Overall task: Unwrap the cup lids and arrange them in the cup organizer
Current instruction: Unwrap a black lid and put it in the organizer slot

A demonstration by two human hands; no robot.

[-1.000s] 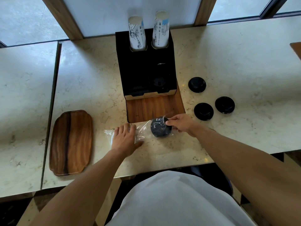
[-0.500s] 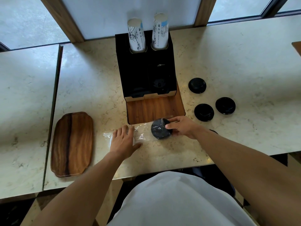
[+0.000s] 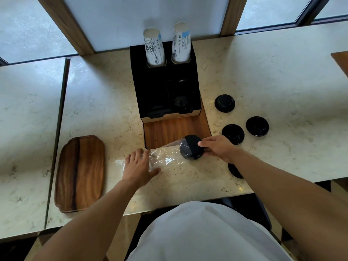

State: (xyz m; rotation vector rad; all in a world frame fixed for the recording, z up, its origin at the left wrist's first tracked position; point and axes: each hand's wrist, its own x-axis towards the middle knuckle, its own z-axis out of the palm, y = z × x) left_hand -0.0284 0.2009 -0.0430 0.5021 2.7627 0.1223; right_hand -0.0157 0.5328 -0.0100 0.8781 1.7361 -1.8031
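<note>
- Stretching wide under everything, the cream marble counter (image 3: 263, 76) carries the whole set-up.
- Black boxy cup organizer (image 3: 163, 85) stands at the back on its brown wooden base, two tall printed paper cup stacks (image 3: 154, 48) upright in its rear holes.
- Dark-grained oblong wooden tray (image 3: 80, 173) lies off to the left, well apart from the hands.
- Clear crinkled plastic wrapper (image 3: 165, 157) stretches between both hands; left hand (image 3: 138, 166) presses it flat to the counter, fingers straight.
- Right hand (image 3: 218, 147) pinches the black stack of round cup lids (image 3: 191, 146) at the wrapper's mouth, just before the wooden base.
- Three loose black lids (image 3: 225, 103) sit right of the organizer; a fourth peeks from under the right forearm.
</note>
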